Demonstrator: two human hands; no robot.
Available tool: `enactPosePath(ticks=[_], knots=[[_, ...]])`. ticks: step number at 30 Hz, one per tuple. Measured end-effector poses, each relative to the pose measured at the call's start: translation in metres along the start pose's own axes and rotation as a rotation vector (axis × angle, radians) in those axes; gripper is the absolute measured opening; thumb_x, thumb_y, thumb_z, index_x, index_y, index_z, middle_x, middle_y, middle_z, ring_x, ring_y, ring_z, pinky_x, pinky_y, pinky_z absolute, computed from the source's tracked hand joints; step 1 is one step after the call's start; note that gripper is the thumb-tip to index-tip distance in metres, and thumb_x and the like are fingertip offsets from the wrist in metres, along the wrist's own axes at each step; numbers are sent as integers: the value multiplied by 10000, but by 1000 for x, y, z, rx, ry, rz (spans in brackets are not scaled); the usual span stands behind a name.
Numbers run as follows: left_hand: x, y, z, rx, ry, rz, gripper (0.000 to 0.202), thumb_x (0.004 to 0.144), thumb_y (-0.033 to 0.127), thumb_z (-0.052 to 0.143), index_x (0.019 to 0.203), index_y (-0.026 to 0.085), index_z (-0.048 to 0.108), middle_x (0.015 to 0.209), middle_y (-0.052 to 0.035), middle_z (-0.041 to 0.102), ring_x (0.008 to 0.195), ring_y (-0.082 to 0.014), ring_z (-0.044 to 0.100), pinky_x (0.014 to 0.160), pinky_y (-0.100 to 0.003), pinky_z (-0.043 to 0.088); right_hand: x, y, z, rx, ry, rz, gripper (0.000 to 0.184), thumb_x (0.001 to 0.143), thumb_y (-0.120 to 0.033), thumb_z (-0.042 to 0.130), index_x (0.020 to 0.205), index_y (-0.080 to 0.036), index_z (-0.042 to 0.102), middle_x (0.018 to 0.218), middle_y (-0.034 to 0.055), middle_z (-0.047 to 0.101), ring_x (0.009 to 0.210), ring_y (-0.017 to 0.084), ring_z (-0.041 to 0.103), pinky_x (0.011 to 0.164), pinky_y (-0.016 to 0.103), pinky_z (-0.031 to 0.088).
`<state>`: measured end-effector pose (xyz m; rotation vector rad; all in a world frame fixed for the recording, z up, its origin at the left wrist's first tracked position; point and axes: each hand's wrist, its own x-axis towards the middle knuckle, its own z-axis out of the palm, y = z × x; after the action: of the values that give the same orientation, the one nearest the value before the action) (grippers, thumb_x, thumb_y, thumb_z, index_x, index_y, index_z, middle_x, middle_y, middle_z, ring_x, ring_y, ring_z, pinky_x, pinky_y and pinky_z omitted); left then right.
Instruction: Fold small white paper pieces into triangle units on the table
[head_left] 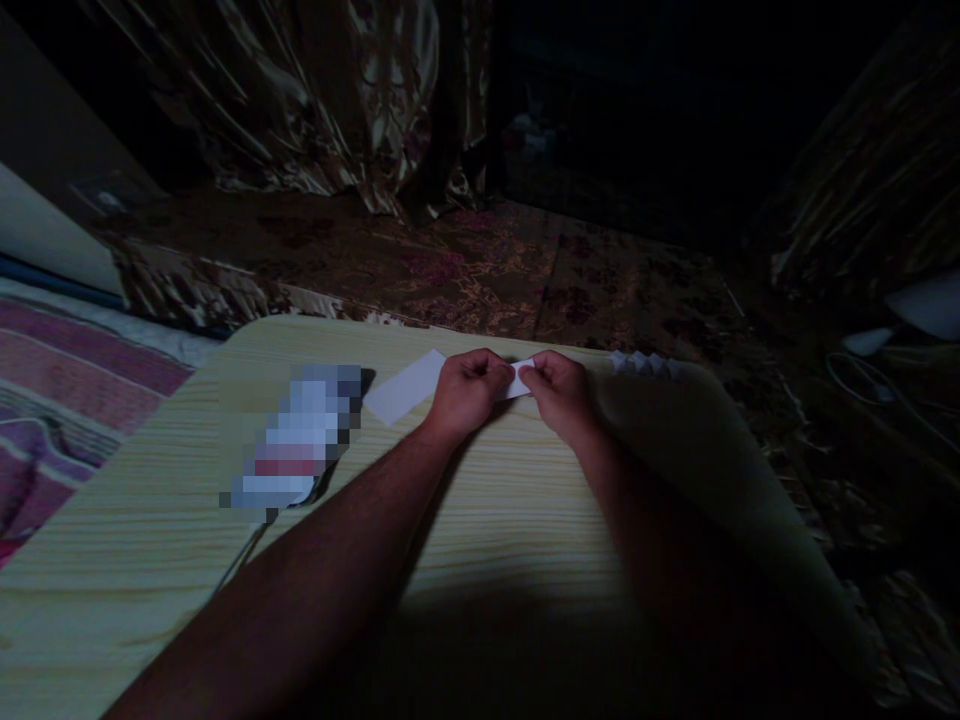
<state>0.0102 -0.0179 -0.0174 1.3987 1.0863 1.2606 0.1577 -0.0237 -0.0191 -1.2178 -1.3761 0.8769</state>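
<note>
A small white piece of paper is held between both my hands near the far side of the wooden table. My left hand pinches its left end, thumb on top. At the opposite end, my right hand presses the paper between thumb and curled fingers. A flat white paper sheet lies just left of my left hand. To the right of my right hand, several small folded white paper pieces stand in a row along the far edge, dim in shadow.
On the left of the light wooden table lies a lit, pixelated device with a cable. A striped bedcover borders the table's left side. Beyond are a patterned cloth surface and curtains. The right side is very dark.
</note>
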Motion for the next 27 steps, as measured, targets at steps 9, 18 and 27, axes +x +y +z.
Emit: enactPosePath(ticks=[9, 18, 27], knots=[[1, 0, -1, -16, 29, 1, 180, 731, 316, 655, 684, 143, 662, 628, -1, 611, 573, -111, 495, 548, -238, 379, -1, 0, 2, -44, -2, 2, 184, 770, -367, 600, 742, -185, 599, 591, -33, 560, 538, 113, 489, 500, 231, 356], [1, 1, -1, -49, 38, -6, 169, 732, 305, 666, 677, 146, 667, 611, 8, 602, 562, -100, 482, 539, -234, 372, -2, -5, 1, -44, -10, 15, 204, 759, -374, 612, 688, -185, 584, 543, -50, 503, 493, 95, 415, 474, 232, 306], [1, 3, 1, -84, 45, -34, 203, 720, 350, 695, 756, 149, 694, 650, -2, 631, 570, -104, 512, 545, -231, 393, -1, -3, -3, 11, -10, 17, 217, 732, -363, 633, 636, -186, 552, 530, -51, 493, 501, 93, 418, 494, 236, 316]])
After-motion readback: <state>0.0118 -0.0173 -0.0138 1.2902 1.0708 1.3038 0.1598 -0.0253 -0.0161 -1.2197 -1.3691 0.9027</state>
